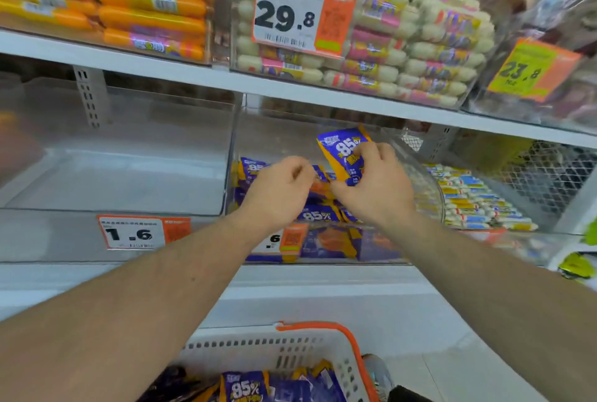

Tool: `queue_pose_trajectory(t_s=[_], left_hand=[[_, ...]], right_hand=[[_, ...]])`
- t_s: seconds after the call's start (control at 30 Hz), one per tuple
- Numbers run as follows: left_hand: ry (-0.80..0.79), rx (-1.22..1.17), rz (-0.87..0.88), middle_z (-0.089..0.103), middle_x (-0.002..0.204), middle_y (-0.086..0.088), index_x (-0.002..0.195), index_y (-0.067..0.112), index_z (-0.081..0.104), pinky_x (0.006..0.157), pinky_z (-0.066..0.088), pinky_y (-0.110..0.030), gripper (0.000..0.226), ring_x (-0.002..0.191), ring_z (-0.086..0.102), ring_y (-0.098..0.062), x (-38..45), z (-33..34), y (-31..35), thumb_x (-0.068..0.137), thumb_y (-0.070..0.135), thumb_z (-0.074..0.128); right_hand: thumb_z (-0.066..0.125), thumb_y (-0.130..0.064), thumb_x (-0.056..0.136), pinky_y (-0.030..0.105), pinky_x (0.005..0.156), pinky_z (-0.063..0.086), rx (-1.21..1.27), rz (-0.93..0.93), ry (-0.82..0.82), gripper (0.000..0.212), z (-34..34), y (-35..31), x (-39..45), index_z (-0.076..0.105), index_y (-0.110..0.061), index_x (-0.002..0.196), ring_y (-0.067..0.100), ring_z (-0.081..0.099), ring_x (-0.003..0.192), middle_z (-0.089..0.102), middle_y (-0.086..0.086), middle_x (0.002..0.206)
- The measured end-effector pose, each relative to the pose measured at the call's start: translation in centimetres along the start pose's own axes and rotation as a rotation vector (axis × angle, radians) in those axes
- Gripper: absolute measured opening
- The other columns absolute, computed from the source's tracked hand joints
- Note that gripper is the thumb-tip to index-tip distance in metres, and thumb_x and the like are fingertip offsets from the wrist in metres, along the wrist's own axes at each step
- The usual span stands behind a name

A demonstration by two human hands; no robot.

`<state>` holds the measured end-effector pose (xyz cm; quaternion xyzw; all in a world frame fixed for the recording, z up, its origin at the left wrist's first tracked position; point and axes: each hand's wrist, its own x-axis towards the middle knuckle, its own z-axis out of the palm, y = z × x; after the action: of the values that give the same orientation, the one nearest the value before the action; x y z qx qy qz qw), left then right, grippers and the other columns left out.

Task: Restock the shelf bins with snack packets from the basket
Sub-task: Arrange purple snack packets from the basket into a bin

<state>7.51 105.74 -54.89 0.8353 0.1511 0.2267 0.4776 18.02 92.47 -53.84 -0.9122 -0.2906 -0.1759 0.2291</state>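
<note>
My right hand (374,182) pinches a blue and orange snack packet (342,149) marked 85, held upright above the middle clear shelf bin (429,182). That bin holds several more of the same packets (318,214). My left hand (281,188) hovers over the bin just left of the right hand, its fingers curled, and I see nothing in it. Below, a white basket (258,350) with an orange handle holds more blue packets (248,387).
A clear bin (113,149) on the left has nothing visible inside and carries a 1.6 price tag (132,233). To the right lies a bin of white and blue sticks (478,198). The upper shelf carries orange sausages (129,4) and white sausage packs (403,46) with a 29.8 tag.
</note>
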Motion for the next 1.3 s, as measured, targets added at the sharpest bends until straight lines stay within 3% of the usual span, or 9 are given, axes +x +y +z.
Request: queue_pose_trajectory(t_s=[0.1,0.23,0.37,0.57,0.83,0.97,1.07,1.17,1.3], left_hand=[[-0.052,0.085,-0.159,0.065,0.085,-0.005,0.107,0.02,0.059,0.064,0.045,-0.031,0.02,0.072,0.058,-0.027,1.2,0.5,-1.5,0.089,0.015,0.052],[-0.08,0.043,-0.282,0.05,0.065,-0.004,0.083,0.011,0.059,0.063,0.037,-0.03,0.004,0.062,0.045,-0.021,2.0,-0.1,-1.9,0.083,0.013,0.056],[-0.138,-0.03,-0.341,0.049,0.079,-0.007,0.087,0.02,0.057,0.068,0.033,-0.034,0.003,0.072,0.042,-0.018,2.3,-0.3,-1.9,0.086,0.018,0.057],[-0.151,-0.013,-0.314,0.052,0.076,-0.004,0.084,0.021,0.059,0.067,0.036,-0.034,0.01,0.066,0.044,-0.017,2.4,0.0,-2.3,0.077,0.028,0.059],[-0.154,0.223,-0.166,0.057,0.068,-0.013,0.081,0.001,0.062,0.064,0.046,-0.034,0.023,0.065,0.052,-0.027,1.5,0.6,-1.5,0.082,0.022,0.055],[-0.06,0.417,-0.029,0.069,0.093,0.002,0.094,0.02,0.064,0.081,0.052,-0.037,0.016,0.092,0.062,-0.025,-0.2,1.0,-0.3,0.082,0.026,0.054],[0.079,0.445,0.155,0.068,0.098,0.003,0.102,0.023,0.064,0.083,0.048,-0.036,0.021,0.099,0.06,-0.024,-2.6,0.3,0.8,0.084,0.019,0.054],[0.094,0.462,0.256,0.066,0.096,0.002,0.092,0.024,0.06,0.079,0.047,-0.036,0.012,0.095,0.059,-0.025,-6.1,-1.3,0.8,0.083,0.019,0.054],[-0.186,0.604,0.192,0.069,0.098,0.001,0.091,0.027,0.058,0.076,0.051,-0.035,0.009,0.095,0.063,-0.027,-11.1,-4.0,-2.3,0.083,0.024,0.054]], right_hand=[[0.061,-0.061,0.076,0.045,0.092,0.045,-0.22,0.105,-0.181,0.072,2.2,1.8,4.0,0.042,-0.024,0.135,0.038,0.05,0.12,0.044,0.01,0.133],[0.055,-0.066,0.081,0.05,0.101,0.044,-0.399,0.161,-0.37,0.074,5.1,2.7,8.3,0.042,-0.024,0.141,0.044,0.047,0.125,0.04,0.018,0.143],[0.052,-0.063,0.085,0.047,0.101,0.045,-0.54,0.144,-0.454,0.067,7.6,4.0,10.1,0.049,-0.023,0.139,0.041,0.051,0.125,0.04,0.019,0.148],[0.047,-0.033,0.093,0.037,0.089,0.048,-0.529,0.145,-0.567,0.037,9.7,5.0,10.3,0.063,-0.012,0.118,0.033,0.058,0.113,0.06,0.013,0.13],[0.036,-0.016,0.103,0.037,0.103,0.042,-0.578,0.086,-0.715,0.036,8.4,4.2,9.9,0.056,-0.004,0.131,0.031,0.051,0.126,0.052,0.016,0.141],[0.039,-0.016,0.1,0.036,0.085,0.047,-0.339,0.092,-0.512,0.03,5.0,1.9,7.6,0.064,-0.003,0.11,0.036,0.059,0.109,0.06,0.021,0.123],[0.043,-0.025,0.096,0.033,0.063,0.035,-0.131,-0.027,-0.135,0.029,2.0,-1.1,3.1,0.054,-0.01,0.074,0.038,0.058,0.086,0.063,0.019,0.087],[0.046,-0.028,0.089,0.033,0.055,0.026,0.07,-0.293,0.226,0.033,0.7,-3.9,-3.0,0.037,-0.017,0.059,0.032,0.049,0.06,0.047,0.009,0.057],[0.044,-0.029,0.084,0.032,0.047,0.029,0.371,-0.44,0.16,0.029,2.4,-5.4,-9.5,0.035,-0.025,0.056,0.019,0.033,0.049,0.025,-0.006,0.05]])
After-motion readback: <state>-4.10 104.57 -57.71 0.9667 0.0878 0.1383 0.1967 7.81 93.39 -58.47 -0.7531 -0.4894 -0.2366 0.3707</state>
